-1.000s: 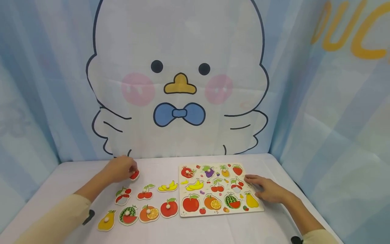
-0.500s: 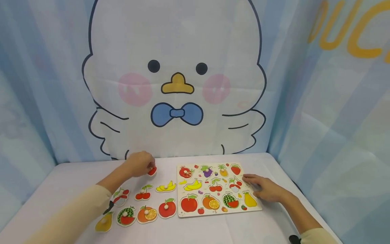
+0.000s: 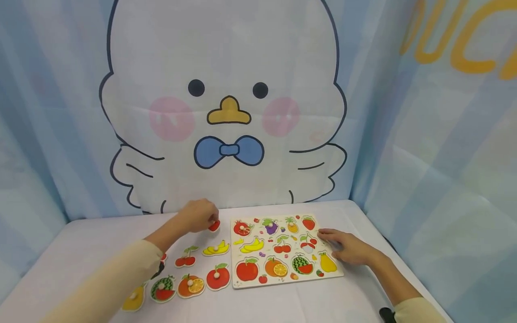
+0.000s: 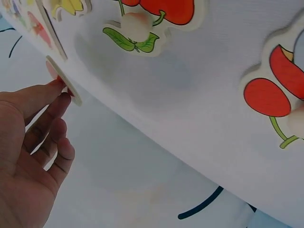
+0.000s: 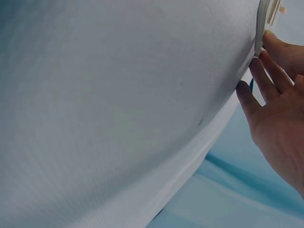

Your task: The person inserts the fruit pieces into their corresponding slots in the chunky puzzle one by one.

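My left hand (image 3: 199,215) pinches a red fruit puzzle piece (image 3: 215,226) between thumb and fingertips, left of the white puzzle board (image 3: 278,281). In the left wrist view this piece (image 4: 72,90) is tilted on edge, so its picture is mostly hidden. The board shows fruit pictures; the pomegranate (image 3: 242,229), grapes (image 3: 270,227) and pineapple (image 3: 292,226) in its back row carry knobs, while the strawberry place (image 3: 308,223) has none. At the board's right edge rests my right hand (image 3: 351,249), thumb and fairly straight fingers touching the rim.
Knobbed pieces lie left of the board: bananas (image 3: 216,248), cherries (image 3: 186,259), apple (image 3: 218,278), orange (image 3: 191,286), watermelon (image 3: 163,289) and a pear (image 3: 134,299) partly under the left sleeve. Another red piece (image 3: 163,257) is mostly covered by that sleeve. A cartoon-printed curtain (image 3: 230,188) stands behind.
My left hand has carried the red piece rightward, from the table's far left toward the board. The right hand has stayed at the board's edge. The head view has shifted slightly.
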`<state>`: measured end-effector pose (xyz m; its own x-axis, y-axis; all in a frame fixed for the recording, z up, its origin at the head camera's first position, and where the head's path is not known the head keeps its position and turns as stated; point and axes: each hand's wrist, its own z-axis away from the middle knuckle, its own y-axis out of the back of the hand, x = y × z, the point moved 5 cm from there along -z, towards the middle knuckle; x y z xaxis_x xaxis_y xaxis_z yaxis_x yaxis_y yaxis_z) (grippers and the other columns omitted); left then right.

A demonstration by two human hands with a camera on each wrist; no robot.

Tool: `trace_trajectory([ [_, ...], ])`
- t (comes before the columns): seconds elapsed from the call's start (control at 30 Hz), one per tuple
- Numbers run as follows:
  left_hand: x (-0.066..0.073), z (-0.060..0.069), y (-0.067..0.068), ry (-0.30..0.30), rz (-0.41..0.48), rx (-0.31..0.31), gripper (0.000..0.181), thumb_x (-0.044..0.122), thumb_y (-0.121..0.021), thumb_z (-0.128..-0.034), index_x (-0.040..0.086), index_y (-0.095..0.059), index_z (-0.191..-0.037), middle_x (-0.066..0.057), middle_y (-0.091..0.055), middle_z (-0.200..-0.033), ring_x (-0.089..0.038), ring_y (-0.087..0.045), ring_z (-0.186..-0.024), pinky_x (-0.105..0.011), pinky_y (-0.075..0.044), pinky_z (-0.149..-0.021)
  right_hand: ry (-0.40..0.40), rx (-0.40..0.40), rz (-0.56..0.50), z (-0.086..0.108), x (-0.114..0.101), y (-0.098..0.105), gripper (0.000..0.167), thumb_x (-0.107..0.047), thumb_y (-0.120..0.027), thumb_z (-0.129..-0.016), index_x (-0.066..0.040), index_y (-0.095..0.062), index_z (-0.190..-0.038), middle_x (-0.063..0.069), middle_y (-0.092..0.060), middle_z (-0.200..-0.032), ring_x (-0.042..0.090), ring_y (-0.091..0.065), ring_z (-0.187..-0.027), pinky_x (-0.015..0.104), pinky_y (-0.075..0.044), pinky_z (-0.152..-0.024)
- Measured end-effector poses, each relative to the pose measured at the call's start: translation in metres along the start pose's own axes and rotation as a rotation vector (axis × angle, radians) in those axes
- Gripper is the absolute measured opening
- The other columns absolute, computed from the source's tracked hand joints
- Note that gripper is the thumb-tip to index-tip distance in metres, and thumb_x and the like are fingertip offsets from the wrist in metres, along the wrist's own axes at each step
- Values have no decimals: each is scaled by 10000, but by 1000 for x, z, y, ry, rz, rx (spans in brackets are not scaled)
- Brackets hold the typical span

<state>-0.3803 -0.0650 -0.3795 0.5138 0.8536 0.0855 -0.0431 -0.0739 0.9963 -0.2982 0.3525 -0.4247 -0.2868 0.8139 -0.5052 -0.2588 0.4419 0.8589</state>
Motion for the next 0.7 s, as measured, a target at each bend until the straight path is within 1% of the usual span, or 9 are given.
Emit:
trace_trajectory([
  [0.17, 13, -9, 1, -11, 14, -9, 61, 161, -808, -911, 144, -804, -970, 14, -711, -888, -146, -573, -809, -278, -570, -754, 0, -4, 1, 0, 0, 0, 613, 29, -702, -883, -48, -573, -1477, 167, -450, -1610, 499, -373, -1480, 663, -348, -1163],
  [0.3, 25, -18, 1, -39, -10, -5, 61, 171, -803, -920, 152, -806, -978, 19, -720, -896, -141, -576, -805, -262, -562, -750, -8, -4, 5, 0, 1, -1, 613, 26, -699, -888, -47, -566, -1482, 169, -445, -1614, 500, -366, -1484, 664, -343, -1166],
  [0.47, 41, -33, -3, -74, -27, 4, 76, 173, -791, -931, 168, -809, -1004, 34, -721, -907, -133, -569, -816, -253, -545, -753, -27, -9, 14, 1, 2, -1, 609, 21, -690, -905, -54, -554, -1494, 167, -434, -1623, 497, -354, -1495, 666, -331, -1174],
  [0.57, 50, -41, -4, -88, -11, 12, 75, 161, -780, -938, 163, -809, -1007, 27, -728, -918, -131, -576, -816, -256, -548, -752, -32, -10, 14, 0, 2, -1, 611, 21, -686, -907, -60, -551, -1498, 158, -431, -1627, 490, -353, -1498, 665, -329, -1176],
  [0.7, 64, -50, -5, -97, 10, 8, 74, 169, -767, -950, 155, -805, -1012, 23, -730, -930, -132, -585, -818, -258, -558, -757, -28, -13, 16, -1, 0, 0, 615, 19, -693, -903, -65, -555, -1496, 158, -433, -1625, 496, -361, -1489, 668, -336, -1170],
])
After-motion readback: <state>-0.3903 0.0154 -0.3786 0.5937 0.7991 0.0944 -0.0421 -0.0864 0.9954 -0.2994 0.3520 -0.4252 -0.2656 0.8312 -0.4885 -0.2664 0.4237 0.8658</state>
